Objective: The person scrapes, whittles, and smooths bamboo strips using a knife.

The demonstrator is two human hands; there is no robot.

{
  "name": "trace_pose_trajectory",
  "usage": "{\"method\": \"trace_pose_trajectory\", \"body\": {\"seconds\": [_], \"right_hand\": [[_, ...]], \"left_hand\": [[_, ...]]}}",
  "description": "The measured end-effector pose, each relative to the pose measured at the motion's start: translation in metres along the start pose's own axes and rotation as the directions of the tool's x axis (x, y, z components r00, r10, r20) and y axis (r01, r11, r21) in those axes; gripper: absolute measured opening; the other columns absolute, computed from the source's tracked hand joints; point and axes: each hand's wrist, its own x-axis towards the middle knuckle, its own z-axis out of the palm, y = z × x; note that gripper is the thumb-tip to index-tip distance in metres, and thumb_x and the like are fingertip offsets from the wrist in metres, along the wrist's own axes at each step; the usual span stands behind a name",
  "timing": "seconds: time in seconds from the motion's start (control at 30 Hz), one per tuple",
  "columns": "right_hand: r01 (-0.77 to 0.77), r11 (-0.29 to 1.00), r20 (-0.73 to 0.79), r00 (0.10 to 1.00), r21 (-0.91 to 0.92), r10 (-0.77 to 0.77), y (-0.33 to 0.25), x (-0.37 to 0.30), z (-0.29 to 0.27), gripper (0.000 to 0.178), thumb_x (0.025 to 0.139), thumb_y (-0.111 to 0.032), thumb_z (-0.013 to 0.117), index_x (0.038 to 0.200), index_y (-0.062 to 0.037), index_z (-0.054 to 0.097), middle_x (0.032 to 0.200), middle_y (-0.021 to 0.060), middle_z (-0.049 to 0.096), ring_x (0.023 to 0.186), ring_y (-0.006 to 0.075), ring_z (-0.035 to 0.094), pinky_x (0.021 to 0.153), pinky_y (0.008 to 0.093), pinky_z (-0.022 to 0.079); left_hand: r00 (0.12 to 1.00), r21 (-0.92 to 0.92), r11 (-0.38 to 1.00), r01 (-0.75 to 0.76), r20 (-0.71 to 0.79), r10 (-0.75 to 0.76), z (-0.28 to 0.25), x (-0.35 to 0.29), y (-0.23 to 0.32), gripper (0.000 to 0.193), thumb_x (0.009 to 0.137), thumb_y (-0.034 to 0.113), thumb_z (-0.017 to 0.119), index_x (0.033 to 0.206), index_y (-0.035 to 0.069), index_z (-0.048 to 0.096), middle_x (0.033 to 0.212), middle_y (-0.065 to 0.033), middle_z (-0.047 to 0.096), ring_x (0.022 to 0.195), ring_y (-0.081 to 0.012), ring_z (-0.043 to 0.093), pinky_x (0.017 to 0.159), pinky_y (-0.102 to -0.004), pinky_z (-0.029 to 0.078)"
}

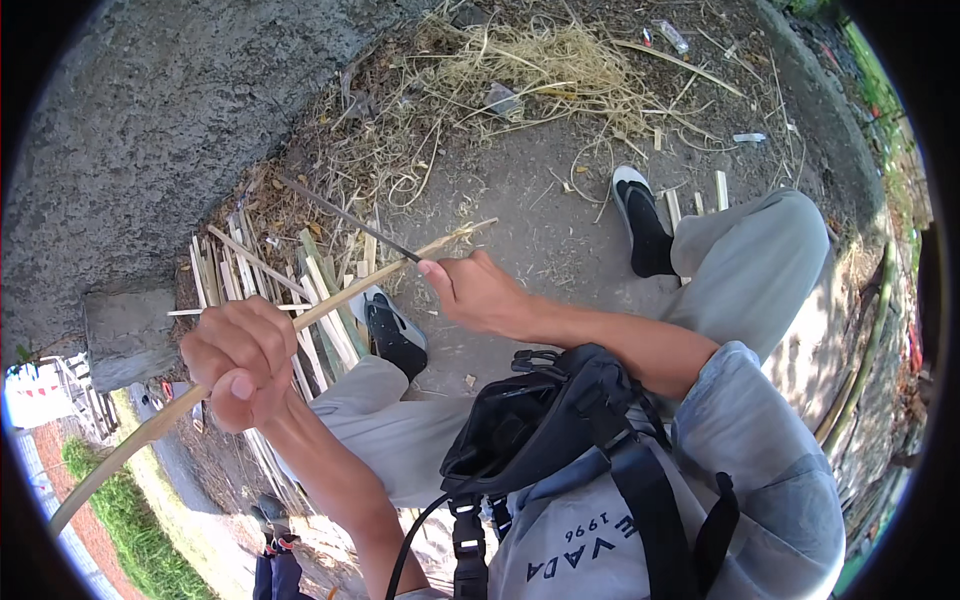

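A long pale bamboo strip (pixel 350 290) slants from the lower left up to the middle, its far end rough with shavings. My left hand (pixel 240 360) is wrapped tightly round it, thumb pressed along its side. My right hand (pixel 482 292) is closed on a knife (pixel 345 218), whose handle is hidden by the fingers. The long, dark, narrow blade crosses over the strip near its shaved end and points to the upper left. Whether the edge bites into the bamboo, I cannot tell.
Several split bamboo pieces (pixel 325 310) lie beside my left foot (pixel 395 335), others by my right foot (pixel 645 225). Curled shavings (pixel 550 70) are heaped ahead. A rough concrete wall (pixel 150 130) rises at the left. A black bag (pixel 540 410) hangs at my front.
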Motion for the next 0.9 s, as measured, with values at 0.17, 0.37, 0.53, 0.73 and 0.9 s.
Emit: {"method": "trace_pose_trajectory", "body": {"seconds": [0.17,0.37,0.53,0.73,0.9], "right_hand": [[-0.310,0.946,-0.032,0.951,-0.098,0.308,0.088,0.012,0.013,0.058,0.098,-0.036,0.034,0.073,0.0077,0.062,0.069,0.0329,0.057,0.071,0.0497,0.059,0.070,0.0546,0.048],[-0.165,0.986,-0.025,0.986,-0.023,0.164,0.036,0.001,0.015,0.054,0.098,-0.036,0.033,0.081,0.0049,0.064,0.070,0.0319,0.059,0.072,0.0493,0.060,0.072,0.0538,0.049],[-0.369,0.905,-0.111,0.929,-0.210,0.353,0.121,0.012,0.021,0.051,0.098,-0.035,0.035,0.081,0.0051,0.062,0.067,0.0317,0.058,0.070,0.0507,0.058,0.069,0.0546,0.048],[-0.185,0.982,-0.053,0.981,0.025,0.186,0.045,-0.002,0.027,0.054,0.098,-0.038,0.036,0.079,0.0058,0.062,0.063,0.0298,0.057,0.064,0.0502,0.058,0.064,0.0534,0.050],[-0.307,0.910,-0.108,0.952,-0.279,0.288,0.146,0.004,0.029,0.053,0.097,-0.037,0.039,0.077,0.0057,0.062,0.062,0.0305,0.057,0.062,0.0498,0.058,0.063,0.0542,0.049]], "left_hand": [[1.000,-0.066,0.997,-0.027,-0.001,0.027,-0.006,-0.001,-0.006,0.043,0.075,0.002,0.053,0.048,0.016,0.023,0.034,0.0046,0.030,0.027,-0.0040,0.020,0.029,-0.0190,0.021],[0.999,-0.046,0.999,-0.022,-0.026,0.020,0.008,-0.002,0.001,0.041,0.069,-0.004,0.050,0.049,0.013,0.019,0.035,0.0033,0.029,0.028,-0.0069,0.020,0.030,-0.0226,0.018],[0.993,-0.083,0.996,-0.028,-0.114,0.018,-0.006,-0.007,-0.010,0.043,0.070,-0.002,0.051,0.050,0.015,0.018,0.035,0.0040,0.030,0.028,-0.0045,0.018,0.030,-0.0198,0.017],[0.993,0.005,1.000,-0.009,-0.121,0.010,-0.011,-0.010,0.004,0.044,0.075,0.004,0.052,0.047,0.018,0.022,0.034,0.0049,0.031,0.027,-0.0028,0.020,0.030,-0.0187,0.018],[0.994,-0.029,1.000,-0.010,-0.112,0.006,-0.020,-0.011,-0.006,0.045,0.076,0.006,0.053,0.047,0.019,0.021,0.034,0.0064,0.029,0.028,-0.0020,0.019,0.031,-0.0185,0.017]]}}
